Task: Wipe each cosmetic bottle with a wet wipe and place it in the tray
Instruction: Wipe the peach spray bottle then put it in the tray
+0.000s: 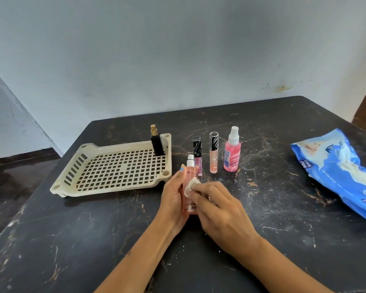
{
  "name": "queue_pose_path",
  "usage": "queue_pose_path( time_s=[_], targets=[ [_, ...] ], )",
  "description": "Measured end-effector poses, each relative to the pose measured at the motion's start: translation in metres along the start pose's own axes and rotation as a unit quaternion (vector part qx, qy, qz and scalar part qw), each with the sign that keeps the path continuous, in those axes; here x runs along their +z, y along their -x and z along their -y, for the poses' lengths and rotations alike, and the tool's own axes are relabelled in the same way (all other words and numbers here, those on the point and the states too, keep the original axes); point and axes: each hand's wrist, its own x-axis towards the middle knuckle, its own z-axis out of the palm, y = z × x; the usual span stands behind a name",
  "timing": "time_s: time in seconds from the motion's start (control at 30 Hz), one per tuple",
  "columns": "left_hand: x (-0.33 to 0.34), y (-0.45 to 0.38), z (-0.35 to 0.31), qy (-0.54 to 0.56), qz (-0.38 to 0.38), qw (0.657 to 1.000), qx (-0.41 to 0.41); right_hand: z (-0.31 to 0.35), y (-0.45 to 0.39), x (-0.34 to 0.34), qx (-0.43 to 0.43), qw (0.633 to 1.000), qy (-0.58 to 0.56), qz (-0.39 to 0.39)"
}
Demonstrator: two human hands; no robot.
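Note:
My left hand [173, 199] grips a pale pink spray bottle [190, 172] upright near the table's middle. My right hand [218, 210] pinches a bunched white wet wipe [191, 185] against the bottle's front. A beige slotted tray [114, 166] lies to the left, with a black perfume bottle [157, 144] with a gold top standing in its far right corner. Behind my hands stand a pink lip gloss tube [197, 155], a peach lip gloss tube [213, 155] and a bright pink spray bottle [232, 153].
A blue pack of wet wipes [338, 172] lies at the right side of the dark marbled table [93, 240]. A pale wall rises just behind the table's far edge. Floor shows past the table's left edge.

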Motion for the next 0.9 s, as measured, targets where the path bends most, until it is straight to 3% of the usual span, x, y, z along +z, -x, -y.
queue_pose_path(
  time_s=[0.13,0.3,0.47,0.63,0.8,0.9],
  targets=[
    [0.0019,0.0016,-0.0005,-0.013,-0.027,1.0,0.005,0.0062,0.0036,-0.0016,-0.084,0.994,-0.033,0.054],
    [-0.0001,0.0011,-0.0026,0.008,-0.015,1.0,-0.009,-0.0005,0.0007,-0.0037,-0.018,1.0,-0.004,0.003],
    [0.0035,0.003,-0.0014,-0.009,-0.037,0.999,-0.003,0.0059,0.0039,-0.0021,-0.09,0.994,-0.025,0.051],
    [0.0054,0.003,-0.0037,0.024,-0.026,0.999,-0.005,-0.0035,0.0038,-0.0023,0.035,0.998,-0.048,-0.009],
    [0.0084,0.0048,-0.0047,0.035,-0.04,0.999,-0.003,0.0055,0.0054,-0.0059,-0.055,0.993,-0.082,0.06],
    [0.0044,0.0023,-0.0056,0.047,-0.051,0.998,-0.011,0.0027,0.0051,-0.0075,-0.063,0.993,-0.081,0.064]
  ],
)
